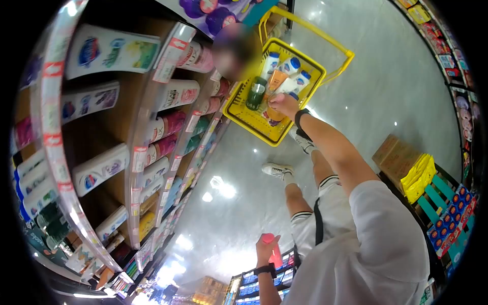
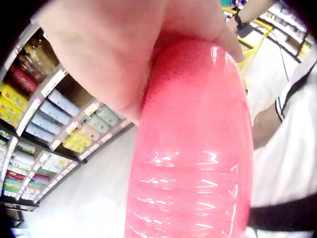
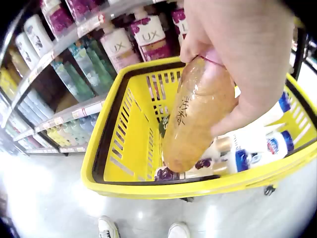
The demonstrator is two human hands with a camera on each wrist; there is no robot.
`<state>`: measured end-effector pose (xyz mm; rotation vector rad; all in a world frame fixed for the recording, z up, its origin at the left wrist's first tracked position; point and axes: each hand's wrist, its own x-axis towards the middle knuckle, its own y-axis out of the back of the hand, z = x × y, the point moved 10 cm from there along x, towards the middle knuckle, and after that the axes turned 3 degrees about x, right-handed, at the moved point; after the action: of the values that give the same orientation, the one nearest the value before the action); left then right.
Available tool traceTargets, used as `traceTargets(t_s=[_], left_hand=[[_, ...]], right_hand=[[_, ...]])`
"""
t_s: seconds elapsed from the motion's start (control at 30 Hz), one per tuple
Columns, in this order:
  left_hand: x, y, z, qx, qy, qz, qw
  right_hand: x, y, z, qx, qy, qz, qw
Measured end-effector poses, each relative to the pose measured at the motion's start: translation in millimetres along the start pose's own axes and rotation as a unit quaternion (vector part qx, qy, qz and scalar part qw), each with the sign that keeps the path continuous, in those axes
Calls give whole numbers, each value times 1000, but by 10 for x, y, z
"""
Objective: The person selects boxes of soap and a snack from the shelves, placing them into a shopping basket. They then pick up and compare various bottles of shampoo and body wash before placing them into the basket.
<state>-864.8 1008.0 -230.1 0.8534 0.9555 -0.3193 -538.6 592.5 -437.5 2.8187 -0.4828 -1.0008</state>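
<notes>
In the right wrist view, my right hand (image 3: 242, 59) grips an amber bottle (image 3: 195, 119) near its pinkish top, holding it tilted over the yellow basket (image 3: 114, 187). White bottles with blue caps (image 3: 271, 148) lie inside. The head view shows the right hand (image 1: 284, 105) at the basket (image 1: 319, 81), beside a dark green bottle (image 1: 255, 94). Low in that view, my left hand (image 1: 264, 250) holds a pink bottle (image 1: 276, 256). The left wrist view has this pink bottle (image 2: 190, 134) up close, the left hand (image 2: 109, 49) round its upper end.
Shelves of bottles (image 1: 101, 168) run along the left. A yellow handle (image 1: 305, 25) rises from the basket. At the right stand a cardboard box (image 1: 394, 155) and a rack with blue packs (image 1: 450, 218). White shoes (image 1: 278, 170) are on the shiny floor (image 1: 401, 86).
</notes>
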Motion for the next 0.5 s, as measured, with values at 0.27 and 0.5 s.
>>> traceTargets(t_s=[0.27, 0.5], left_hand=[[212, -115, 665, -42, -20, -16, 999], [509, -272, 1015, 24, -31, -50, 998]], right_hand=[[353, -460, 957, 102, -29, 32, 994], [333, -428, 1270, 189, -113, 120, 968]])
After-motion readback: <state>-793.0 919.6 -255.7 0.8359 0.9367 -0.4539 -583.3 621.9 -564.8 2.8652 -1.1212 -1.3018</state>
